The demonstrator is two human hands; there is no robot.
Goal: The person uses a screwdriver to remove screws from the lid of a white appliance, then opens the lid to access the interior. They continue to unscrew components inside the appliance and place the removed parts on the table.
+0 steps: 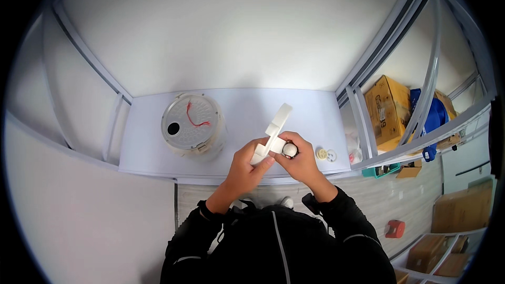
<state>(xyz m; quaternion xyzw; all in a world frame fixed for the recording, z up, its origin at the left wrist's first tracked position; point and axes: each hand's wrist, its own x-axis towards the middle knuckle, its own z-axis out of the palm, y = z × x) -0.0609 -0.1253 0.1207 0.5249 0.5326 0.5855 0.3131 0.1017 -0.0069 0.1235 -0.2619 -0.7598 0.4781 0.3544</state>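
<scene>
White tabletop (244, 113) spreads beneath both hands (246, 164), which grip an angular white piece (274, 129).

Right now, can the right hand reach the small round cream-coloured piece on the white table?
Probably yes: the small, round, cream-coloured piece lies beside the right hand with nothing between. But its fingers hold the long white plastic part, so they may need freeing first.
</scene>
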